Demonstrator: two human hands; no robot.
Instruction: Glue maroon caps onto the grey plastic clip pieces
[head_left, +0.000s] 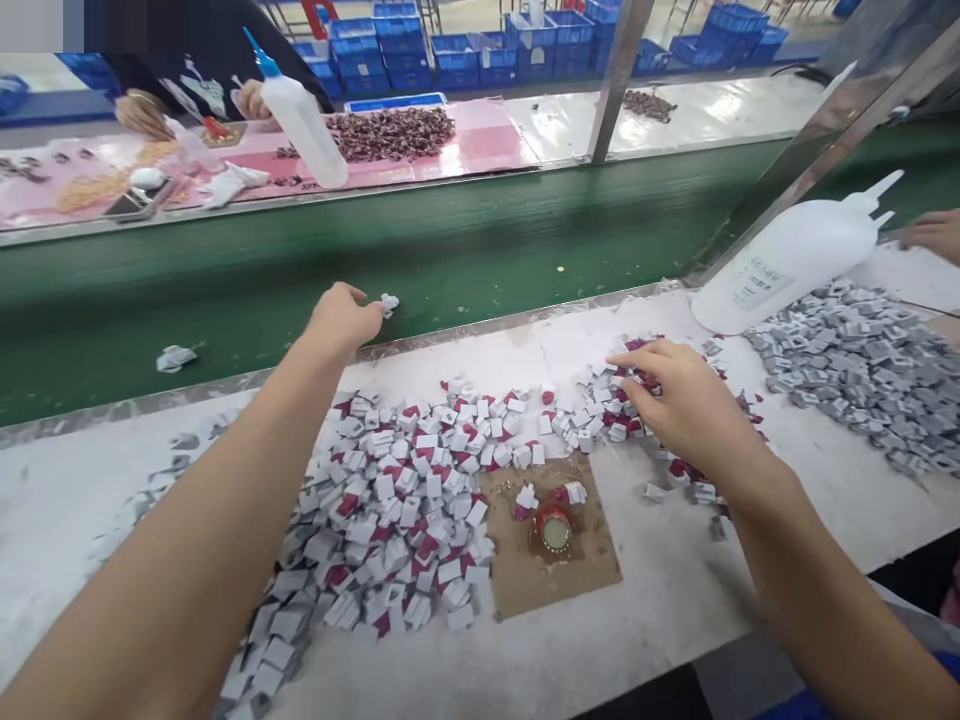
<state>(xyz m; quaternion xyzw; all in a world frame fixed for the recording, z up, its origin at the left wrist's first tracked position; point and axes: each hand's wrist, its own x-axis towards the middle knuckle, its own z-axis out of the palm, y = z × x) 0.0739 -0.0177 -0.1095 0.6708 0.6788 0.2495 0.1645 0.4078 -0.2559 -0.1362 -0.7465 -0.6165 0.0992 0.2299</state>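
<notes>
My left hand (339, 322) is stretched over the green conveyor belt, its fingers closed at the tips on a small white-grey plastic piece (389, 304). My right hand (679, 400) is above the far right part of a pile, thumb and forefinger apart, close to small grey pieces (600, 385) and dark red ones. A large heap of grey pieces with red parts (420, 470) lies between my arms. In front of me a brown board (517, 580) carries a small round red dish (555, 528) and a few loose pieces. My other right fingers are partly hidden.
Another white-grey piece (176, 358) lies on the green belt (465, 240). A white bottle (787, 265) leans beside a grey heap (862, 370) at right, near another person's hand (934, 235). Across the belt, a person works by a bottle (307, 130). A metal post (616, 85) stands there.
</notes>
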